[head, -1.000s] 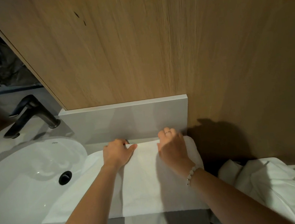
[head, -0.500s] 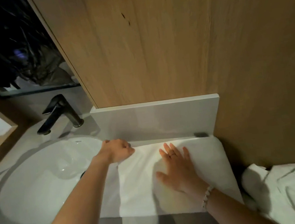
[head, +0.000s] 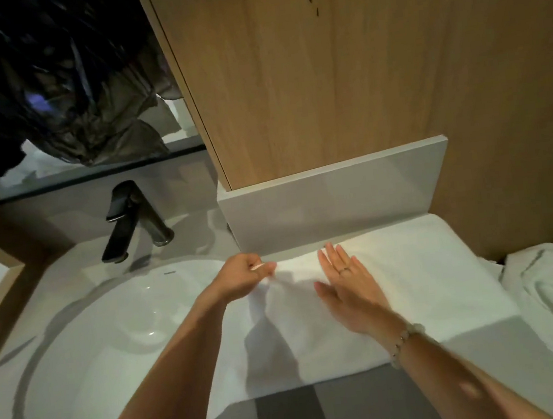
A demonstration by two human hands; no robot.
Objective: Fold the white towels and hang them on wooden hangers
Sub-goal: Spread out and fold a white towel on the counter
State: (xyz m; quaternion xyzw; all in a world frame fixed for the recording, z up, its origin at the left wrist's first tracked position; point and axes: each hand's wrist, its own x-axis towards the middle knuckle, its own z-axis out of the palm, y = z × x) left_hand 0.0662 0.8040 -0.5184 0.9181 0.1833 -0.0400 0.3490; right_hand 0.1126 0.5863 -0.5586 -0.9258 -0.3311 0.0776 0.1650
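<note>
Left hand point(head: 241, 277) now pinches towel point(head: 421, 282) edge upward; right hand point(head: 349, 287) presses flat.

1. You will find no text, label, brand, number or sign here that can be read.
2. The only candidate is a small dark mark point(head: 169, 272) on the far rim of the sink point(head: 202, 263), just near the tap side. It is too small and blurred for you to make out any letters.
</note>
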